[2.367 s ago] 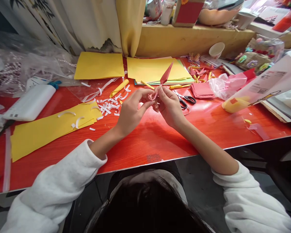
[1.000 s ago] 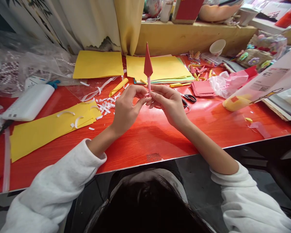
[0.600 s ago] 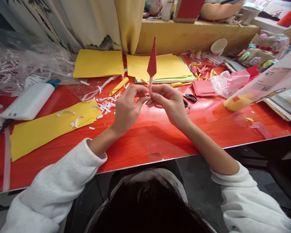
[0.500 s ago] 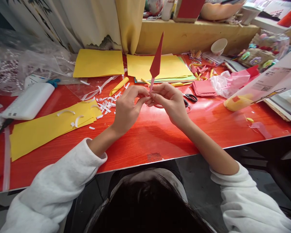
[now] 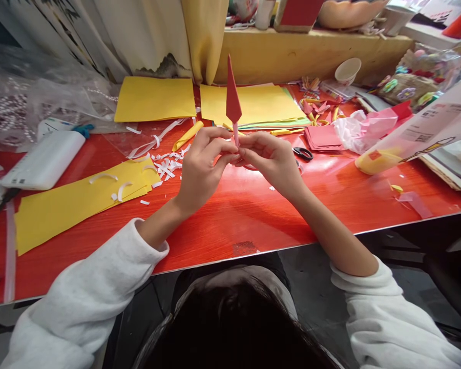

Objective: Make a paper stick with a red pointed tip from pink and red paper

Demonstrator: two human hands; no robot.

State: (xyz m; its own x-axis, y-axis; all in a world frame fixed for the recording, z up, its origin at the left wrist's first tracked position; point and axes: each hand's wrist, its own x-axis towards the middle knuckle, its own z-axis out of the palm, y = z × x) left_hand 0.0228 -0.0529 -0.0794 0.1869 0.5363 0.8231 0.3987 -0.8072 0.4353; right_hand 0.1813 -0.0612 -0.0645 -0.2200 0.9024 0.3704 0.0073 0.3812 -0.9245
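Observation:
A narrow red folded-paper point (image 5: pixel 233 100) stands almost upright above the table, a pale pinkish band around its lower stem. My left hand (image 5: pixel 200 171) pinches the stem's bottom end between thumb and fingers. From the other side, my right hand (image 5: pixel 274 163) closes its fingertips on the same end. The fingers cover the very bottom of the stem. Scissors with black handles (image 5: pixel 302 153) lie just beyond my right hand, partly hidden by it. White paper snippets (image 5: pixel 168 168) are scattered left of my left hand.
Yellow sheets (image 5: pixel 155 100) and a paper stack (image 5: pixel 253 105) lie at the back. Long yellow strips (image 5: pixel 80 197) and a white box-shaped device (image 5: pixel 44 160) are on the left. To the right are red paper squares (image 5: pixel 322 138), crumpled plastic (image 5: pixel 355 133) and a tilted clear bag (image 5: pixel 415 133).
The red paper point has swung from leaning right to leaning slightly left, turning about its stem. Both hands stay nearly in place, still pinching it.

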